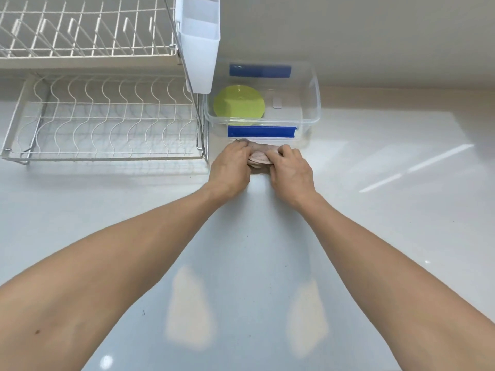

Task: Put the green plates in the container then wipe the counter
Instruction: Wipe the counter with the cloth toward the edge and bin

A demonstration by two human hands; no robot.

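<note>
Green plates [239,101] lie stacked inside a clear plastic container [312,103] with blue clips, at the back of the white counter [254,250]. Just in front of the container lies a bunched pinkish cloth [259,156]. My left hand [231,167] grips the cloth's left side and my right hand [290,171] grips its right side, both pressing it on the counter. Most of the cloth is hidden under my fingers.
A white two-tier wire dish rack [107,121] stands at the left, with a white cutlery holder [199,41] hanging on its right end beside the container. The wall runs behind the container.
</note>
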